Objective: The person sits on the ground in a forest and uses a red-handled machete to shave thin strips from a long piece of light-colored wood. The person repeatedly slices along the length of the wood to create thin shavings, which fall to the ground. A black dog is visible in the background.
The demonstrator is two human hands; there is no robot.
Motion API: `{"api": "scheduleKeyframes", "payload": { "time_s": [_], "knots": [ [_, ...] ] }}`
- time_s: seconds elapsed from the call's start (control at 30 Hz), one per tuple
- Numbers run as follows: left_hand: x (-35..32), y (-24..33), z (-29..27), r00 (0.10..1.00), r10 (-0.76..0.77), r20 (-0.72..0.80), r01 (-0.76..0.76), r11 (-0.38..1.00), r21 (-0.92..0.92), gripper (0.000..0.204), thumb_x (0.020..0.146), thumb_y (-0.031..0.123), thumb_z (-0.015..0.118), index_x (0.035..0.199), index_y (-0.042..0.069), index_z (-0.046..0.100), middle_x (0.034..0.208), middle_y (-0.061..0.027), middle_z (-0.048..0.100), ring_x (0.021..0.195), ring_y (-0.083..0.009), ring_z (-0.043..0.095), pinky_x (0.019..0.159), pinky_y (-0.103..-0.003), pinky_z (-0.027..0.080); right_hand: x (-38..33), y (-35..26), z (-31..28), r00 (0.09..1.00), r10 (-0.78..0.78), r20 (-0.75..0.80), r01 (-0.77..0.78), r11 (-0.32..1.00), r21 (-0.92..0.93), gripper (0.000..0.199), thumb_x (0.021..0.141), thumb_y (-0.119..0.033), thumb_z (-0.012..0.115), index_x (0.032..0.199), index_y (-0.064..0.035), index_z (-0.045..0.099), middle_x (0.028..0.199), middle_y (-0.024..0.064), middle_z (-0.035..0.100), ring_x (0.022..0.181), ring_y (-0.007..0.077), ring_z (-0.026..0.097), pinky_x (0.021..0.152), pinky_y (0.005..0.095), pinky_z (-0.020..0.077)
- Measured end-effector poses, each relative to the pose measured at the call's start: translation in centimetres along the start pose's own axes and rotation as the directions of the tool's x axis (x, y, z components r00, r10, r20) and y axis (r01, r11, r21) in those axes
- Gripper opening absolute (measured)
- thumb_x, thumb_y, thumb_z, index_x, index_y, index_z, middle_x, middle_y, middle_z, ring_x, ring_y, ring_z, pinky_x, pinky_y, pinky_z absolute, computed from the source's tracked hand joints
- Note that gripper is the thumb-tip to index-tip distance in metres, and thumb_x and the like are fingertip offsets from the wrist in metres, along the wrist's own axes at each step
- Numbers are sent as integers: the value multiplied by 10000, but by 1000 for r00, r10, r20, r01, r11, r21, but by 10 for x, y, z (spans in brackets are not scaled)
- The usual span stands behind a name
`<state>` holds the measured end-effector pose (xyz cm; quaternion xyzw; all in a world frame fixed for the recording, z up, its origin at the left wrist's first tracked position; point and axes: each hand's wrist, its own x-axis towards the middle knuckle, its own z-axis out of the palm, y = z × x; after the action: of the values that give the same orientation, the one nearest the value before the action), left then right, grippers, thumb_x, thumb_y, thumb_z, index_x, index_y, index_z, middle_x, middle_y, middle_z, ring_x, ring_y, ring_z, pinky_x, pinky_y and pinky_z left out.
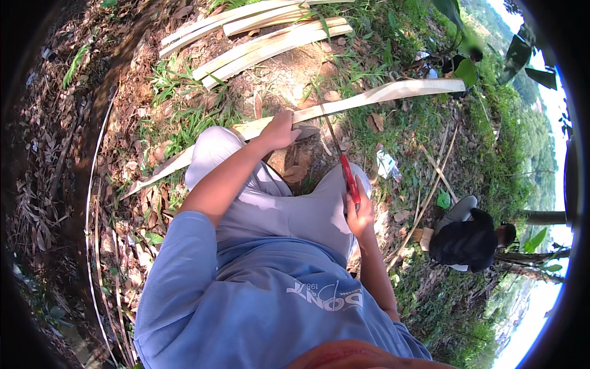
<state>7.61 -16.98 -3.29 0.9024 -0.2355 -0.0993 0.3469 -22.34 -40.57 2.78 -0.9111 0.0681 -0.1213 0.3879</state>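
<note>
Blue shirt fabric (246, 295) fills the lower part of the view, nearest the lens, with pale grey trousers (289, 209) over two raised knees beyond it.

Right hand (361, 215): its fingers are wrapped tight around the red handle (349, 177) of a knife, just above the right knee. The thin dark blade (329, 132) runs up and away from the handle and meets the edge of a long pale bamboo strip (393, 93).

Left hand (279, 131): its fingers are curled over that same strip, clamped on it from above, just beyond the left knee. The blade touches the strip just to the right of this hand.

The strip lies across both knees. Its broad end reaches toward the upper right, over grass, and its narrow end tapers down to the left, over dry leaves (132, 166) on the ground.

Farther out, a pile of split bamboo slats (258, 37) lies on bare soil and grass near the top edge of the view, well apart from the hands. Thin loose slivers (430, 197) rest on the ground to the right of the right knee, near a scrap of pale wrapper (386, 165). Beyond those, at the right side, another person (467, 240) in a dark top sits low on the grassy slope. A thin white line (92, 184) curves along the ground at the far left.
</note>
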Motion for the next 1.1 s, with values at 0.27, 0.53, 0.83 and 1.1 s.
{"api": "scheduleKeyframes", "payload": {
  "time_s": [0.27,0.53,0.83,1.1],
  "knots": [
    [81,2,58,997,-57,-61,69,975,211,402,878,309,739,1202,71,712,1142,-184,782,1105,-376,748,1006,-483,577,46,-73,-1,997,-10,72,-4,981,193,627,1033,-11,628,1639,-3,469,1043,148,748,865,206,698,861,316,559],
    [88,6,69,993,-114,-16,114,961,252,378,917,291,626,1200,100,787,1117,-170,814,1076,-337,781,975,-468,595,79,-80,18,992,-30,-122,34,999,30,456,1043,-44,681,1495,3,642,1211,248,788,1019,302,803,905,365,589],
    [90,1,66,982,-187,21,177,957,231,328,914,248,636,1160,84,778,1082,-197,810,1056,-372,784,948,-513,600,40,-137,-34,970,240,24,-241,969,50,401,1077,-67,635,1458,57,651,1326,268,755,1215,263,750,1039,356,550],
    [88,4,64,986,-164,41,153,969,192,327,911,258,635,1146,84,780,1076,-206,805,1055,-372,781,945,-519,596,34,-109,-18,994,106,-26,-107,994,-29,452,1023,-4,656,1475,10,658,1288,242,776,921,265,826,796,319,601]
  ]
}}
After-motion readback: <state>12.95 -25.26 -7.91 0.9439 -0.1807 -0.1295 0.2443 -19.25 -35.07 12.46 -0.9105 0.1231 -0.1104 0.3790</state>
